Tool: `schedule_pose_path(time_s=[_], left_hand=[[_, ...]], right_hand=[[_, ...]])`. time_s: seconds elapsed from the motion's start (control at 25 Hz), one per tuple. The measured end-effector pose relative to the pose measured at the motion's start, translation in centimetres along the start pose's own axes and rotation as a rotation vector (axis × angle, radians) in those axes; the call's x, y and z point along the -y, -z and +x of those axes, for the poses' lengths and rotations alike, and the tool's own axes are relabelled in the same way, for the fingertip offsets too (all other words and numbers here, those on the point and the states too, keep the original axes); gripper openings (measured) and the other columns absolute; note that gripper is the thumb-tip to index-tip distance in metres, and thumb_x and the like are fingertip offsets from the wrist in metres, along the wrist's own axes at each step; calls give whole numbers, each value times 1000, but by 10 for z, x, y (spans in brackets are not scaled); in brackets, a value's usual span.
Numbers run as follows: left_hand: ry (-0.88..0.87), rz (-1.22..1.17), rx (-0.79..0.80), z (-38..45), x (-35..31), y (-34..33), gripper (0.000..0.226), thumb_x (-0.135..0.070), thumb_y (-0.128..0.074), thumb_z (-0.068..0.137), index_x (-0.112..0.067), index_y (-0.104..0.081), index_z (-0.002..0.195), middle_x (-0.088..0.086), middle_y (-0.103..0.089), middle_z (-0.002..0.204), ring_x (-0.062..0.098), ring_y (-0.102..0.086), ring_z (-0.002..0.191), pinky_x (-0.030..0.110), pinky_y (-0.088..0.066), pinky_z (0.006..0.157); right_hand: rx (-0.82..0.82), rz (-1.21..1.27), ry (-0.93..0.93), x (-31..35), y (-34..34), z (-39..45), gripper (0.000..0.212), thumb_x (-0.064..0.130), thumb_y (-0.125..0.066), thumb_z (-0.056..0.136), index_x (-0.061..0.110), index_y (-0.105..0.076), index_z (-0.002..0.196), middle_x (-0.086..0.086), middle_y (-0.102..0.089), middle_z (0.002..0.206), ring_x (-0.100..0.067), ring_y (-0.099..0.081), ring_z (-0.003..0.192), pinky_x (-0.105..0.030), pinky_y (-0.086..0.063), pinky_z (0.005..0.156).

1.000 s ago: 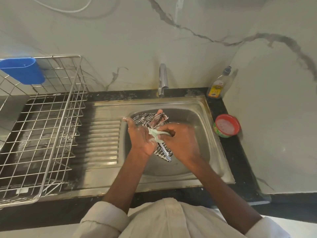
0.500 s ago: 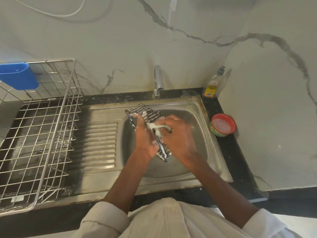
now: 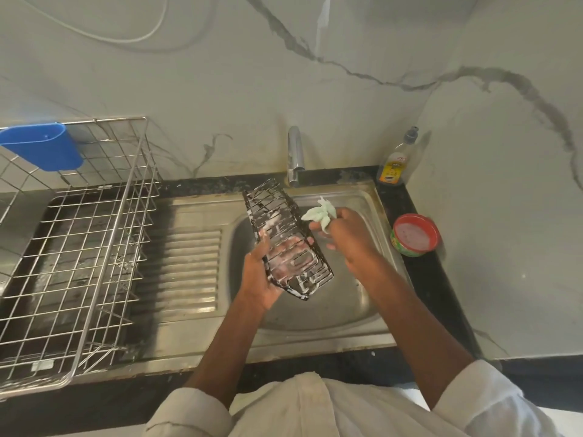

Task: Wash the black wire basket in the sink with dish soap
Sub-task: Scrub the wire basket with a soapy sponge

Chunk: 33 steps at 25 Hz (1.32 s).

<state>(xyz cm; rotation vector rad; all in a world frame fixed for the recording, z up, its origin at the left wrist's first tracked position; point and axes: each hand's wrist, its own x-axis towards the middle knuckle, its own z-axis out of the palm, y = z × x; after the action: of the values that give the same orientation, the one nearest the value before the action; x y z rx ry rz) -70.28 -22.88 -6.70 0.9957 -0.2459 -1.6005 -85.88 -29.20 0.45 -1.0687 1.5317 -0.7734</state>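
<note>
The black wire basket (image 3: 285,238) is long and narrow, streaked with white foam, and is held tilted above the steel sink (image 3: 356,291). My left hand (image 3: 260,279) grips its near left side from underneath. My right hand (image 3: 342,236) is just right of the basket, closed around a pale green scrub cloth (image 3: 320,214) that pokes out above my fingers. The cloth is slightly apart from the basket's right rim. A dish soap bottle (image 3: 394,165) with a yellow label stands at the sink's back right corner.
A chrome tap (image 3: 295,156) rises behind the sink. A red-rimmed tub (image 3: 415,234) of pale soapy stuff sits on the black counter at the right. Left of the ribbed drainboard (image 3: 189,266) stands a steel wire dish rack (image 3: 79,247) with a blue cup holder (image 3: 44,149).
My right hand has lifted the cloth off the basket and drawn back to the right. My left hand has turned the basket so its open side faces up.
</note>
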Motion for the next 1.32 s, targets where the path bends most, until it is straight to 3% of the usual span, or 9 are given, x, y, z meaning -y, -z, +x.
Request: schedule_pose_path(time_s=[0.12,0.32,0.48,0.6,0.8,0.96,1.04,1.16,1.32], left_hand=[[27,90,43,-10,7,8,50,-34,-53,102,3,-61,135,26,-76,114,43,-76,105,55,-65,86],[54,443,82,-25,17,23,27,-24,-44,112,-10,-65,122,20,-79,113,35,-75,114,57,-52,110],[152,552,137,-25,23,38,60,-52,-65,99,-10,-50,139,12,-79,121,33,-67,131,54,-46,114],[109,718,127,-20,18,51,79,-67,-72,90,-9,-52,141,4,-76,131,27,-68,130,65,-39,115],[-514,839,-297,-10,-32,26,36,-36,-58,108,-13,-65,136,5,-72,118,11,-65,99,17,-54,86],[-641,1255,-214,4,-60,-13,46,-58,-48,108,-20,-69,123,4,-72,122,21,-72,104,43,-61,92],[-581,1400,-178,8,-59,-25,50,-56,-44,109,-14,-73,110,6,-77,106,20,-75,92,40,-61,83],[-408,1280,-81,15,-56,-20,44,-48,-48,111,-14,-75,104,0,-78,86,16,-76,75,34,-62,74],[-195,784,-88,16,-39,-26,23,-25,-66,106,-10,-72,90,8,-69,79,19,-60,65,42,-57,74]], right_hand=[[4,131,-107,2,-4,8,22,9,-53,102,20,-70,112,-7,-78,109,-20,-68,95,-26,-42,63],[59,135,-332,-8,-4,15,26,16,-44,103,17,-66,117,-4,-75,97,-22,-66,84,-28,-38,66],[135,204,-404,-26,-8,13,29,8,-40,98,17,-65,110,-5,-77,94,-17,-65,83,-34,-39,73],[86,230,-322,-36,-8,10,31,7,-43,98,22,-67,109,-8,-75,105,-15,-61,86,-33,-41,71],[83,-6,2,-49,-2,15,29,7,-59,91,24,-67,114,2,-74,105,-17,-64,96,-32,-46,70],[64,-254,162,-57,0,21,18,14,-68,92,23,-67,107,6,-74,101,-15,-69,94,-41,-54,83],[79,-302,214,-57,1,23,17,13,-67,93,24,-67,106,9,-74,101,-13,-70,93,-38,-54,80],[73,-295,204,-56,10,22,16,11,-63,97,22,-66,109,6,-75,104,-10,-71,92,-33,-53,74],[28,-358,185,-54,20,13,16,9,-63,100,18,-67,113,2,-74,110,-3,-68,88,-11,-44,59]])
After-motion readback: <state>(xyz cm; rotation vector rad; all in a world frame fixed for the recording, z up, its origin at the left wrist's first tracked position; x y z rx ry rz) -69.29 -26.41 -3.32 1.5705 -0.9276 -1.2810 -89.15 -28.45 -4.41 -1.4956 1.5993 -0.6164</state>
